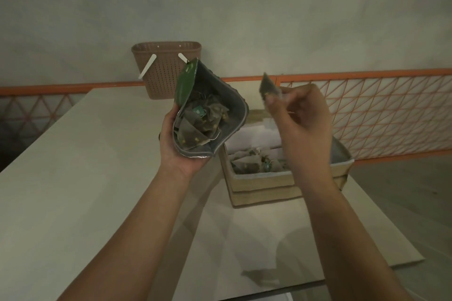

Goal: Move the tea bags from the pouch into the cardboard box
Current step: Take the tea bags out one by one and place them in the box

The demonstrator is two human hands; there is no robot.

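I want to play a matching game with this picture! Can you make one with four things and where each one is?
Things:
1. pouch
2. single tea bag
3. cardboard box
4. brown basket

Places:
A. at the far edge of the table, by the wall
B. pinched in the right hand
C. on the table, with tea bags already inside
D. held open in the left hand

Right pairs: 1-D, 2-B, 3-C, 4-A
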